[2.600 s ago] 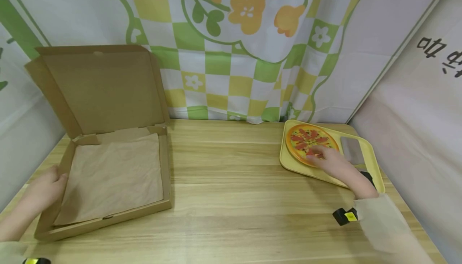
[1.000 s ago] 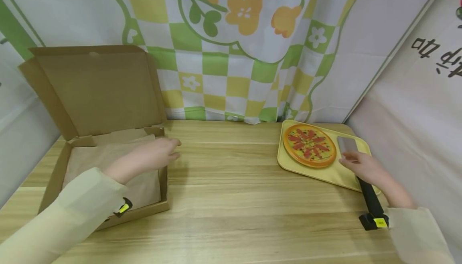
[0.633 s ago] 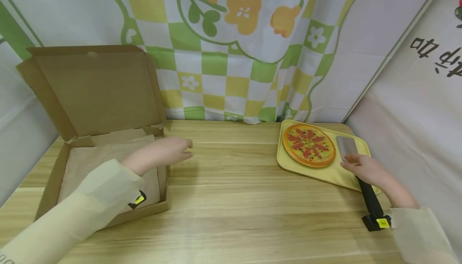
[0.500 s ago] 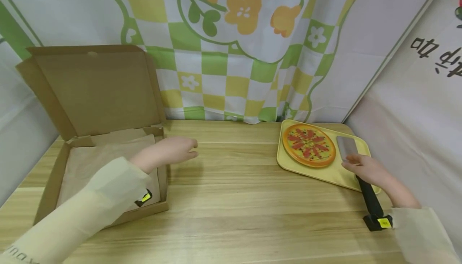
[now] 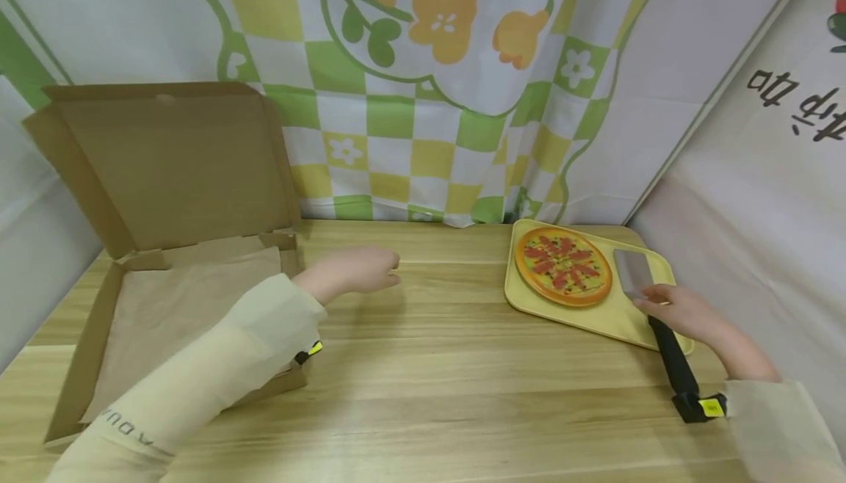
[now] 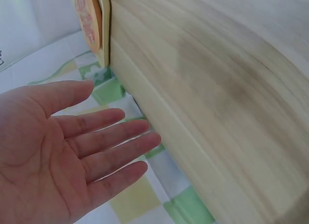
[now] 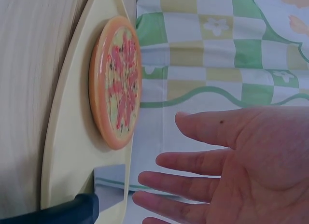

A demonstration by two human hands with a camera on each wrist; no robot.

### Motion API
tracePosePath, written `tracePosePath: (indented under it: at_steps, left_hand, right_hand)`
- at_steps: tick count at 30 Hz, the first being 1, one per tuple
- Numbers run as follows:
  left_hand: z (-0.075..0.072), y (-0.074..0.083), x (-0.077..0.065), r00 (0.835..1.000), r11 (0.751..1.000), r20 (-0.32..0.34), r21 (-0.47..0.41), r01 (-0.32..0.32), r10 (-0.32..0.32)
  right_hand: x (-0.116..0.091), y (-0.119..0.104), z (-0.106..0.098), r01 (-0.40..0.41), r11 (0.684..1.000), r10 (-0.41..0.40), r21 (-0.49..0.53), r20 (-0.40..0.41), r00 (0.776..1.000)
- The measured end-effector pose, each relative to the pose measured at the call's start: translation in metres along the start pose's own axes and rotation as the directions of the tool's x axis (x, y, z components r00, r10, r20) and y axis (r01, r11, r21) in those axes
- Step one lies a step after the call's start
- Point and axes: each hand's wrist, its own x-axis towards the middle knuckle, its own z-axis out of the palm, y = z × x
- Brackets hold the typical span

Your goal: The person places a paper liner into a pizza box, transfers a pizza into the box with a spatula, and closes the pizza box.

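My left hand [image 5: 353,271] is in the air over the table, just right of the cardboard box [image 5: 178,167]. In the left wrist view that hand [image 6: 72,151] has its fingers spread and holds nothing. At the right, a toy pizza [image 5: 564,266] lies on a yellow tray [image 5: 620,316]. Beside it is a spatula [image 5: 633,270] with a flat metal blade and a black handle that sticks out over the tray's front edge. My right hand [image 5: 684,314] hovers above the spatula where blade meets handle. The right wrist view shows its fingers extended, apart from the spatula [image 7: 110,188].
The box stands with its lid raised at the left, lined with brown paper [image 5: 178,314]. A checked flower curtain [image 5: 396,153] hangs behind the wooden table [image 5: 429,365]. A white cloth wall [image 5: 760,248] runs along the right side.
My left hand has left the box's left edge and crossed rightward over the box. My right hand has gone from the pizza to above the spatula. The pizza and tray have stayed put.
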Motion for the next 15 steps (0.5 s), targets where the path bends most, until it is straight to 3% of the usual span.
tracePosePath:
  at_steps: [15]
  left_hand:
    - [0.003,0.036,0.042,0.999,0.995,-0.030,-0.094,-0.043,0.040]
  right_hand:
    - [-0.005,0.019,0.000,-0.075,0.996,0.076,-0.037,0.031,0.997]
